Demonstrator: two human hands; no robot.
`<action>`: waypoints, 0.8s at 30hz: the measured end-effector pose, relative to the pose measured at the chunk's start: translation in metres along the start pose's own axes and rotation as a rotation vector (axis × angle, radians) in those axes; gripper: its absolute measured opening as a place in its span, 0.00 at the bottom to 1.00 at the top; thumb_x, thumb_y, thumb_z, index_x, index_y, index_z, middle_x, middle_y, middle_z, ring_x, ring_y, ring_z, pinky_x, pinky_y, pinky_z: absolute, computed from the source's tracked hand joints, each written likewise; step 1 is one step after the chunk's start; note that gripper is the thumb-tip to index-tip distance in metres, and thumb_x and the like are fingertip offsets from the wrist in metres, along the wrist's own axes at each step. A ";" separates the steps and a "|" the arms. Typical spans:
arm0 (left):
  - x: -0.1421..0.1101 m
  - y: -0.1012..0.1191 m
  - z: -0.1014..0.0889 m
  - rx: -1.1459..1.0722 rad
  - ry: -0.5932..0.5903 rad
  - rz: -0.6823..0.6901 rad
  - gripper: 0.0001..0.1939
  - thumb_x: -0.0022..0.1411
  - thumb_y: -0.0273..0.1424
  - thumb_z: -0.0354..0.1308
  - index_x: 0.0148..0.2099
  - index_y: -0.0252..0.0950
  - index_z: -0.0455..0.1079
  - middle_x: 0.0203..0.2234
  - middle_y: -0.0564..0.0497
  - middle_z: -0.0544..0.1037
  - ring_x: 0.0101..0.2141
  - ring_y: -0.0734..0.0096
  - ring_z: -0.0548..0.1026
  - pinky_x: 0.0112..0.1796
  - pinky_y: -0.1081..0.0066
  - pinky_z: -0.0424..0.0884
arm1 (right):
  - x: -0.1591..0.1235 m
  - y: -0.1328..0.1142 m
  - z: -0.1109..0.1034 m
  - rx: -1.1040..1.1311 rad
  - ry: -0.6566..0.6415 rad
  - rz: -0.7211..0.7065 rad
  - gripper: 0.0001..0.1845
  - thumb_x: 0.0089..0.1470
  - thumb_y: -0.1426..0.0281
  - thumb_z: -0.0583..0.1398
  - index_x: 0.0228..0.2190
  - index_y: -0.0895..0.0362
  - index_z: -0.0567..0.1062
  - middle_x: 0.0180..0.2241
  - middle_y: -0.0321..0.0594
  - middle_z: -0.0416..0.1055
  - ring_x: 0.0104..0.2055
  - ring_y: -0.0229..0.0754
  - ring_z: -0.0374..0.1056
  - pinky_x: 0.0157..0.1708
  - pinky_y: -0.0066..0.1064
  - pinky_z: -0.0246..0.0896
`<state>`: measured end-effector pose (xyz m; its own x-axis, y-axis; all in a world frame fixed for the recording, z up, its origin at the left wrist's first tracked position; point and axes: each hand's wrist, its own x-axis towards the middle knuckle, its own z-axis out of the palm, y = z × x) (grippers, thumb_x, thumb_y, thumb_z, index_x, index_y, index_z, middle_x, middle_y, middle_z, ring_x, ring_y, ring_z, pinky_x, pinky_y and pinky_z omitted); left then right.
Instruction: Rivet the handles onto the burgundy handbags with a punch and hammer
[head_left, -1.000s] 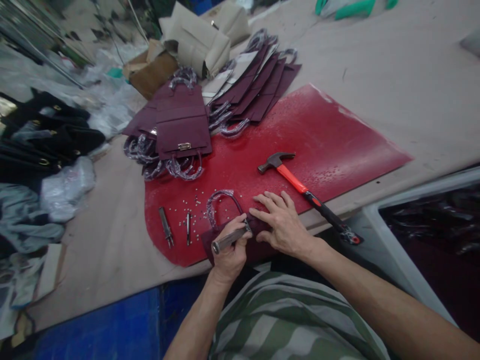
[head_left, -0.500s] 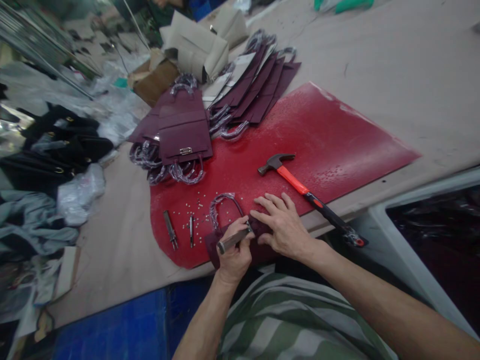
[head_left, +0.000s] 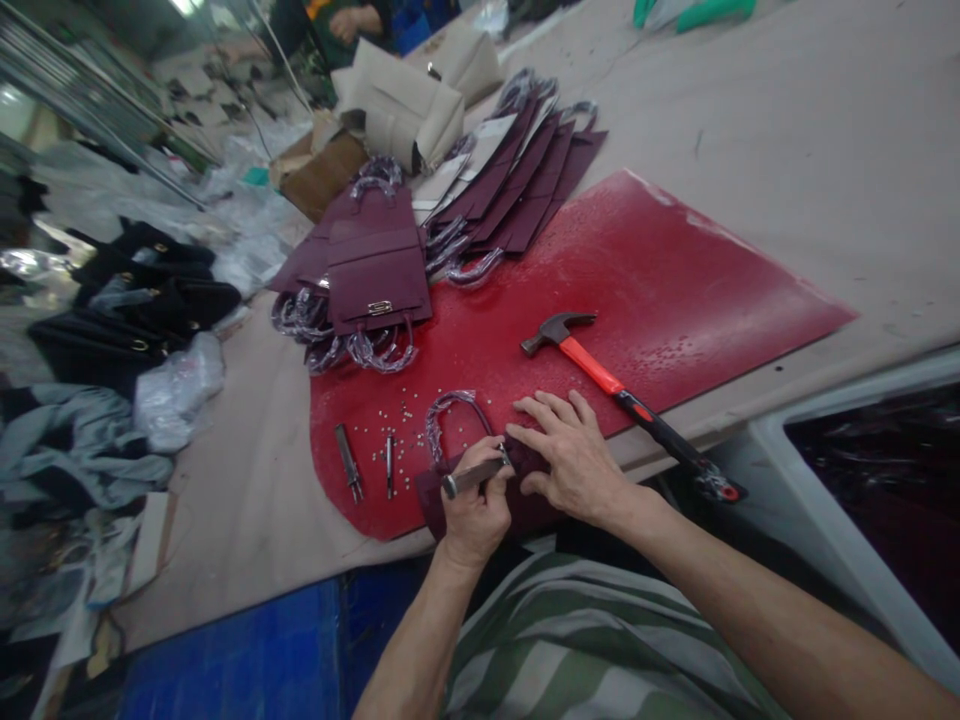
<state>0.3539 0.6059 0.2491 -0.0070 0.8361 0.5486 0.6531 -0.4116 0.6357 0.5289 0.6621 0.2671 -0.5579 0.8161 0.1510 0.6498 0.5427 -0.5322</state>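
Note:
My left hand (head_left: pixel 474 515) is wrapped round a metal hand punch (head_left: pixel 472 477), tilted, its working end at a burgundy leather bag piece (head_left: pixel 536 505). My right hand (head_left: pixel 568 455) lies on that leather with fingers spread, close to the punch tip. The exact contact point is hidden by my fingers. A plastic-wrapped handle (head_left: pixel 439 420) stands out from the piece toward the far side. Beyond my right hand a claw hammer (head_left: pixel 592 365) with an orange and black handle lies on the red mat (head_left: pixel 675 260). A two-pronged punch (head_left: pixel 349 462) and a thin metal rod (head_left: pixel 389 465) lie left of my hands.
Small metal bits (head_left: pixel 405 410) are scattered on the mat. Burgundy bag pieces (head_left: pixel 379 255) are stacked behind, near a cream bag (head_left: pixel 405 105) and a cardboard box (head_left: pixel 319 175). Black bags (head_left: pixel 127 310) sit at left. A white-rimmed bin (head_left: pixel 795 480) stands at right. Another person's hand (head_left: pixel 352 22) shows far back.
The whole view has shifted slightly, so things appear a little further right. Both hands keep the same pose on the leather, and the punch stays in my left hand.

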 end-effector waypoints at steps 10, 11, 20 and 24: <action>0.007 0.004 -0.001 0.061 -0.053 0.017 0.07 0.67 0.27 0.54 0.46 0.36 0.69 0.41 0.45 0.79 0.45 0.64 0.79 0.48 0.64 0.76 | 0.000 0.004 -0.013 0.025 0.032 -0.057 0.27 0.50 0.69 0.67 0.53 0.53 0.73 0.59 0.48 0.64 0.62 0.56 0.57 0.62 0.56 0.47; 0.007 0.004 0.000 0.054 -0.063 0.009 0.07 0.66 0.26 0.55 0.46 0.36 0.69 0.41 0.45 0.79 0.45 0.65 0.79 0.48 0.64 0.76 | -0.001 0.006 -0.021 -0.002 0.076 -0.037 0.25 0.52 0.70 0.65 0.52 0.54 0.73 0.58 0.49 0.65 0.60 0.56 0.58 0.60 0.53 0.50; 0.011 0.008 0.004 -0.066 -0.055 -0.052 0.09 0.63 0.23 0.55 0.45 0.37 0.69 0.40 0.46 0.80 0.42 0.66 0.80 0.45 0.68 0.77 | 0.001 0.041 -0.082 -0.117 -0.091 0.579 0.01 0.55 0.73 0.57 0.32 0.58 0.69 0.37 0.52 0.69 0.41 0.53 0.68 0.40 0.41 0.60; 0.010 0.007 0.006 -0.105 -0.052 -0.092 0.09 0.62 0.22 0.55 0.44 0.38 0.69 0.40 0.47 0.79 0.41 0.66 0.80 0.45 0.68 0.76 | 0.008 0.039 -0.097 0.120 -0.201 0.653 0.04 0.54 0.72 0.55 0.27 0.55 0.64 0.23 0.39 0.66 0.25 0.42 0.66 0.26 0.32 0.61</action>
<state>0.3626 0.6133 0.2556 -0.0221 0.8887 0.4579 0.5683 -0.3657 0.7371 0.5996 0.7094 0.3288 -0.1642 0.9089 -0.3833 0.8299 -0.0827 -0.5518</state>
